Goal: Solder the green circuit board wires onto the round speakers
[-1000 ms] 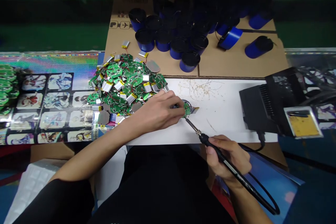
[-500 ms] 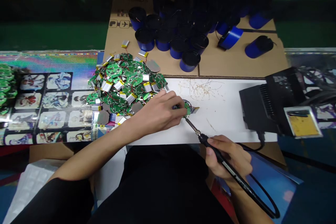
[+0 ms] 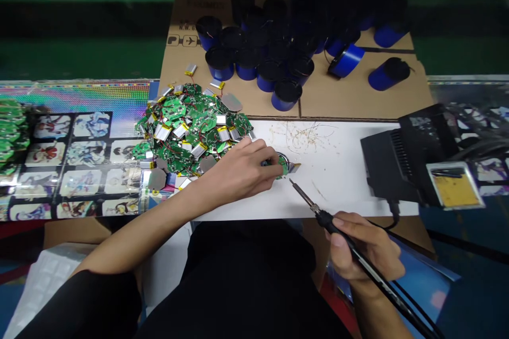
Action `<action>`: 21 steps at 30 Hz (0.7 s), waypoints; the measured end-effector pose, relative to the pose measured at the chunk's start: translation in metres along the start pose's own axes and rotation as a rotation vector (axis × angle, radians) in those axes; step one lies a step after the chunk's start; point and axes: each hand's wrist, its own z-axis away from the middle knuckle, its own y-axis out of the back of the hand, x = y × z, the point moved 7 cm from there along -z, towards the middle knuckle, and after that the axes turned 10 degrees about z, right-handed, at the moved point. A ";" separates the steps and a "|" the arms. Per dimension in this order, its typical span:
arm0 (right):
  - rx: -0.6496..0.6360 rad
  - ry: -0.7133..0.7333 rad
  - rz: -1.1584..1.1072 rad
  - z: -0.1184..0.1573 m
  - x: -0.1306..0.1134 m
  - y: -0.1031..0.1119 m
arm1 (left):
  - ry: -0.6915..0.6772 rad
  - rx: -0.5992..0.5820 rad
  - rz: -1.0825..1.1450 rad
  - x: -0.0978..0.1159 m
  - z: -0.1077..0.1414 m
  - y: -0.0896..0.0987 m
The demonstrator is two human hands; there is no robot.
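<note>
My left hand (image 3: 252,169) is closed on a green circuit board (image 3: 283,165) over the white sheet; the fingers cover most of it. A small silver battery (image 3: 295,167) shows at the board's right edge. In my right hand (image 3: 363,246) is a soldering iron (image 3: 334,222), gripped like a pen by its black handle. Its metal tip points up and left, a short way from the board and apart from it. Just left of my left hand lies a heap of green circuit boards (image 3: 199,122) with silver batteries and thin red wires.
Blue-and-black cylindrical housings (image 3: 286,96) crowd the cardboard (image 3: 338,98) at the back. A black soldering station (image 3: 401,153) with a yellow sponge tray (image 3: 455,185) stands at right. Wire clippings (image 3: 306,137) litter the white sheet (image 3: 342,169). Printed picture sheets (image 3: 83,153) lie at left.
My right hand has drawn the soldering iron back to the right and down, so its tip is now away from the board. My left hand has stayed in place on the board.
</note>
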 end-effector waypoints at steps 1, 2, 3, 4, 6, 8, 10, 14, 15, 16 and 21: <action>0.008 -0.009 -0.002 0.001 0.002 0.002 | -0.002 0.001 -0.002 0.000 0.000 0.000; 0.018 -0.012 0.003 0.002 0.004 0.004 | -0.002 0.000 -0.001 0.000 0.000 0.000; 0.030 -0.013 0.013 0.002 0.006 0.005 | -0.001 -0.002 0.000 0.000 0.000 0.000; 0.044 -0.016 0.021 0.002 0.007 0.006 | -0.001 -0.005 0.001 0.000 0.000 0.000; 0.067 -0.037 0.013 0.002 0.010 0.007 | 0.000 -0.009 -0.001 0.000 0.000 0.000; 0.076 -0.081 -0.022 0.001 0.014 0.006 | 0.003 -0.014 -0.012 0.001 -0.001 0.000; 0.069 -0.117 -0.046 0.000 0.017 0.004 | 0.006 -0.023 -0.024 0.001 -0.001 0.000; 0.109 -0.097 -0.054 -0.002 0.018 0.004 | 0.000 -0.043 -0.030 0.003 0.000 0.004; 0.133 -0.093 -0.060 -0.003 0.019 0.004 | 0.007 -0.045 -0.020 0.002 0.001 0.005; 0.158 -0.099 -0.067 -0.003 0.019 0.005 | 0.021 -0.045 -0.002 0.002 0.002 0.005; 0.192 -0.220 -0.206 -0.004 0.024 -0.008 | 0.169 -0.019 0.093 -0.003 0.007 -0.010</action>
